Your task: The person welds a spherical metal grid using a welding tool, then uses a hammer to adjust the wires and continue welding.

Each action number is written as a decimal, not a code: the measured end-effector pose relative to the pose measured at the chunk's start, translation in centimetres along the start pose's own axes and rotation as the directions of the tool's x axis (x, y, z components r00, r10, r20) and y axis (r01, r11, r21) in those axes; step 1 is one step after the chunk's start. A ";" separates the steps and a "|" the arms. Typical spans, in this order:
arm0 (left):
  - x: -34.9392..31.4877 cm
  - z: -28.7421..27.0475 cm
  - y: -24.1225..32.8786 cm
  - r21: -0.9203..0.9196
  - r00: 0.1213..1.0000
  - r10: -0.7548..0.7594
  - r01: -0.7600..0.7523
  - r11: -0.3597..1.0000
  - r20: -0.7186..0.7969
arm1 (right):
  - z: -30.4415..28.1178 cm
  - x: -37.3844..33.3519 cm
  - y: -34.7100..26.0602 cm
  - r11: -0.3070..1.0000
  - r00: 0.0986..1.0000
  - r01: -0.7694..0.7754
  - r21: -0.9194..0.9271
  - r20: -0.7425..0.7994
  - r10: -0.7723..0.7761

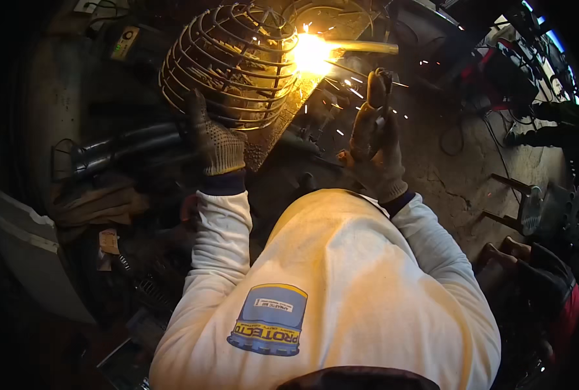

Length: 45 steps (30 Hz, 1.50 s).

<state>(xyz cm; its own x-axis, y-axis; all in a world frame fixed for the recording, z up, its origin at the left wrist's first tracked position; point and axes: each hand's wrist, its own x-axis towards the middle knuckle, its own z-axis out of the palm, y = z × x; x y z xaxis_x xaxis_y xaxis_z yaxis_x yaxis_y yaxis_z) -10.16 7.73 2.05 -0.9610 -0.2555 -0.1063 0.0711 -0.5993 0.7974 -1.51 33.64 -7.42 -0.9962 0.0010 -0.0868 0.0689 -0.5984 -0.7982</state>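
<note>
A round cage of bent metal rods (229, 116) lies tilted at the top, over a rough metal plate (277, 130). My left hand (219, 142), in a dotted knit glove, is closed at the cage's lower rim. My gloved right hand (383, 162) grips a welding electrode holder (370, 120). From its tip a thin electrode (349, 69) reaches left to the cage's right side. A glaring white-yellow arc (312, 55) burns there, throwing sparks to the right and hiding the contact spot. Just beyond the electrode, a metal tube (375, 47) sticks out from the glare.
A dark box with a yellow panel (125, 43) stands at the far left. Dark curved pipes (127, 143) and a brown cloth (104, 205) lie left of my arm. At the right are a small metal stool (531, 211), cables, and another person's bare feet (507, 252).
</note>
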 end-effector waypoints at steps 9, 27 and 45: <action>0.3 0.7 0.2 -0.125 0.995 -0.054 0.065 0.990 0.088 | 1.3 -0.9 -1.2 0.837 0.966 0.251 -0.487 0.077 -0.245; -1.3 3.4 1.0 0.046 0.959 0.002 0.012 0.999 -0.282 | 0.5 -2.2 -1.2 0.820 0.980 0.171 -0.547 0.009 -0.198; -1.5 3.5 -0.2 0.020 0.893 -0.016 0.028 0.999 -0.449 | -0.2 0.2 1.7 0.752 0.958 0.276 -0.598 0.105 -0.268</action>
<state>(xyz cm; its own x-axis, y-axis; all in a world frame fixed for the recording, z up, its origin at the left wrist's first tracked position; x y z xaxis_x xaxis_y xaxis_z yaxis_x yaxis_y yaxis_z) -9.70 10.92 4.09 -0.7396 -0.5594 -0.3742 0.0390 -0.5906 0.8060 -1.61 32.77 -8.93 -0.9781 0.0773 0.1934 -0.1917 0.0292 -0.9810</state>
